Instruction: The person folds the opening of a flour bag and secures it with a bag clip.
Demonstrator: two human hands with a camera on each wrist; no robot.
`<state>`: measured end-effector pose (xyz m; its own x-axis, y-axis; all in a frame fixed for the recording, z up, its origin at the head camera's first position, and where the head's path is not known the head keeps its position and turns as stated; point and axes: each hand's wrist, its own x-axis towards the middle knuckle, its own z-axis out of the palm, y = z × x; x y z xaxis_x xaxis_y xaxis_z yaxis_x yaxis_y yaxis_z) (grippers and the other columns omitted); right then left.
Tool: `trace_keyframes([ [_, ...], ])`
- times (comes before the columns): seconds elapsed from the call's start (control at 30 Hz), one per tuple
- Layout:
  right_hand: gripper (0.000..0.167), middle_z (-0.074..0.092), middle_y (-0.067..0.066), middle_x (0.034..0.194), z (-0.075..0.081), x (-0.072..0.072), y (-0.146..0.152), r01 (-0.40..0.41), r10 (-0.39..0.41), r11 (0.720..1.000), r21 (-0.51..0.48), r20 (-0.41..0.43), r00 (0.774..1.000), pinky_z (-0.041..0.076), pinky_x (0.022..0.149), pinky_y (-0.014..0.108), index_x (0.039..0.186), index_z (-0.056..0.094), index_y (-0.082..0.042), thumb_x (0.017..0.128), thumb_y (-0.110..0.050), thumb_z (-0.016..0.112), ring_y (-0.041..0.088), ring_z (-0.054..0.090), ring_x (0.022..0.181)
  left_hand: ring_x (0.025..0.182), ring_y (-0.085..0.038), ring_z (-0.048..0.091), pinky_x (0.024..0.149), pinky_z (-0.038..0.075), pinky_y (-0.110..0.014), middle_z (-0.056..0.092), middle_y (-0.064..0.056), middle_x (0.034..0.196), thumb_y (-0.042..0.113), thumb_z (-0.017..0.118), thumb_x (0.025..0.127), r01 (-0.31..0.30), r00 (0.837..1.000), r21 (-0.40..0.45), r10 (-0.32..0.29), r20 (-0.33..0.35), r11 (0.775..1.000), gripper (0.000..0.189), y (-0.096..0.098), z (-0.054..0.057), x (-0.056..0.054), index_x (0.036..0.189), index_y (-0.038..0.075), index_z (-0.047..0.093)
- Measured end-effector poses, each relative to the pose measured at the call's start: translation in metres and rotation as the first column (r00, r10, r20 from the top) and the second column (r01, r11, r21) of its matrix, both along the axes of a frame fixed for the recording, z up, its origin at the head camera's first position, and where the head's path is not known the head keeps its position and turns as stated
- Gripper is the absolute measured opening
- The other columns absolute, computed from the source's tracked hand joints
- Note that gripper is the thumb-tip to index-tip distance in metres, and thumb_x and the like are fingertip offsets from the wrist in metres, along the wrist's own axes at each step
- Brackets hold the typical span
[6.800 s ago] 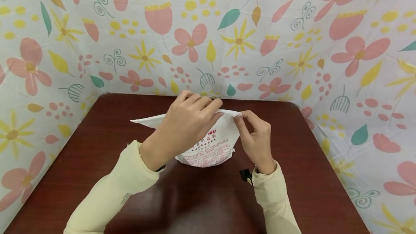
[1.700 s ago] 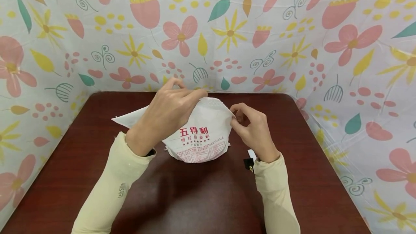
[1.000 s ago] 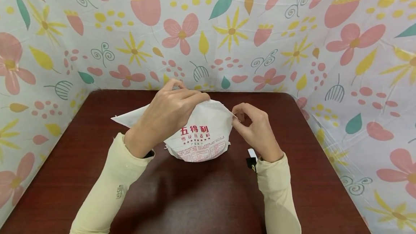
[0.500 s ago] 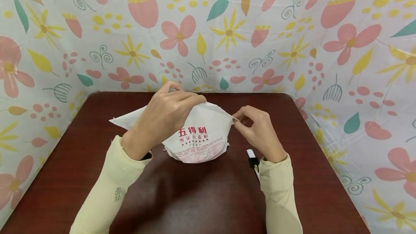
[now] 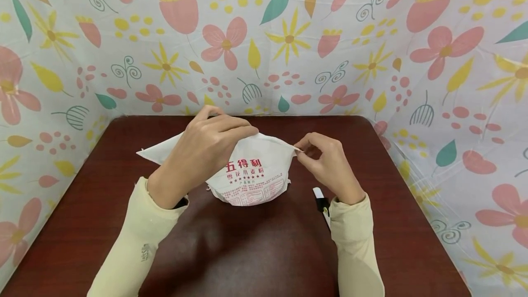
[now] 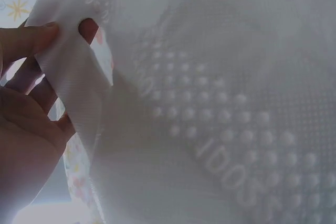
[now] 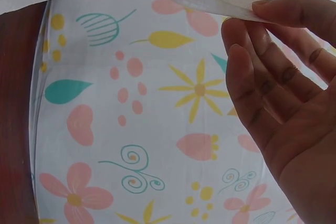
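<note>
Since the white bag (image 5: 247, 173) looks thin, I guess it is light, soft and easy to crease | it is over the desk (image 5: 264, 255), in front of the person | left hand (image 5: 202, 148) pinches its top edge, right hand (image 5: 326, 162) pinches a corner | I'd hold it there.

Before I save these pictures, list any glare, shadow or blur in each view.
Head view: pale sheen and soft shadows on the table, large red print on the white bag legible, its finest print not. Left wrist: bright glare below the left hand, the white bag hazy. Right wrist: no harsh glare, the right hand fairly clear.
</note>
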<state>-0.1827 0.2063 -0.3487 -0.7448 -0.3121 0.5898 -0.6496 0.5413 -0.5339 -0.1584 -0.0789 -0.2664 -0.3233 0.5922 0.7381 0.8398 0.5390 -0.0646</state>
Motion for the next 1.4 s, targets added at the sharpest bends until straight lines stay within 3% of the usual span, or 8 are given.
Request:
trace_keyframes([
  [0.43,0.020,0.069,-0.006,0.081,0.002,-0.001,0.000,0.013,-0.013,1.000,0.009,-0.024,1.000,0.055,0.068,0.029,0.086,0.072,-0.012,0.082,0.007,0.072,0.009,0.065,0.072,0.090,-0.017,0.069,0.080,0.043,-0.036,0.074,-0.001,0.096,-0.004,0.055,0.093,0.013,0.999,0.027,-0.014,0.042,1.000,0.025,-0.001,0.000,0.002,0.098,0.008,0.077],
  [0.67,0.019,0.068,-0.009,0.079,0.002,0.001,0.002,0.057,-0.057,0.998,0.023,-0.015,0.998,0.052,0.067,0.023,0.086,0.072,-0.013,0.082,0.005,0.073,0.009,0.064,0.072,0.095,-0.023,0.066,0.082,0.044,-0.040,0.073,-0.003,0.102,-0.002,0.054,0.087,-0.097,0.994,-0.075,0.100,0.033,0.992,0.024,0.011,-0.005,0.002,0.097,0.007,0.074],
  [0.77,0.017,0.067,-0.009,0.079,0.002,0.001,0.002,0.059,-0.058,0.998,0.033,-0.009,0.998,0.051,0.066,0.024,0.086,0.073,-0.013,0.083,0.004,0.074,0.009,0.064,0.072,0.094,-0.025,0.065,0.083,0.043,-0.041,0.073,-0.003,0.102,0.007,0.059,0.084,-0.097,0.993,-0.072,0.101,0.056,0.993,0.020,0.012,-0.007,0.003,0.097,0.008,0.075],
  [0.9,0.018,0.067,-0.009,0.079,0.001,0.002,0.002,0.067,-0.067,0.997,0.041,-0.014,0.998,0.049,0.063,0.024,0.087,0.073,-0.014,0.082,0.003,0.074,0.008,0.061,0.070,0.087,-0.023,0.063,0.084,0.042,-0.040,0.073,0.000,0.092,0.027,0.066,0.091,-0.092,0.993,-0.051,0.095,0.073,0.994,0.019,0.012,-0.009,0.003,0.086,0.011,0.075],
  [1.03,0.019,0.067,-0.009,0.079,0.001,0.002,0.002,0.075,-0.074,0.996,0.048,-0.016,0.997,0.048,0.061,0.024,0.087,0.073,-0.015,0.082,0.003,0.075,0.007,0.060,0.070,0.082,-0.023,0.063,0.085,0.043,-0.040,0.072,0.001,0.087,0.027,0.069,0.093,-0.124,0.989,-0.059,0.129,0.077,0.990,0.019,0.013,-0.010,0.003,0.082,0.011,0.074],
  [1.17,0.019,0.066,-0.010,0.079,0.002,0.003,0.001,0.072,-0.071,0.996,0.057,-0.018,0.997,0.049,0.060,0.026,0.087,0.073,-0.015,0.082,0.002,0.074,0.006,0.059,0.072,0.088,-0.026,0.064,0.086,0.043,-0.044,0.073,-0.004,0.096,0.027,0.071,0.090,-0.233,0.968,-0.105,0.241,0.071,0.967,0.020,0.010,-0.009,0.003,0.096,0.009,0.074],
  [1.3,0.019,0.066,-0.010,0.079,0.002,0.002,0.000,0.073,-0.072,0.996,0.056,-0.022,0.997,0.049,0.060,0.027,0.087,0.073,-0.015,0.082,0.003,0.074,0.006,0.059,0.072,0.091,-0.031,0.063,0.084,0.042,-0.046,0.072,-0.008,0.095,0.034,0.075,0.087,-0.372,0.919,-0.157,0.387,0.071,0.915,0.033,0.004,-0.010,0.001,0.102,0.006,0.071],
  [1.4,0.020,0.066,-0.010,0.079,0.002,0.002,0.000,0.068,-0.067,0.996,0.050,-0.018,0.998,0.049,0.061,0.027,0.087,0.073,-0.015,0.082,0.004,0.074,0.006,0.059,0.072,0.083,-0.030,0.062,0.082,0.042,-0.044,0.069,-0.008,0.085,0.032,0.078,0.086,-0.387,0.909,-0.160,0.405,0.098,0.908,0.029,-0.002,-0.012,-0.001,0.097,0.006,0.070],
])
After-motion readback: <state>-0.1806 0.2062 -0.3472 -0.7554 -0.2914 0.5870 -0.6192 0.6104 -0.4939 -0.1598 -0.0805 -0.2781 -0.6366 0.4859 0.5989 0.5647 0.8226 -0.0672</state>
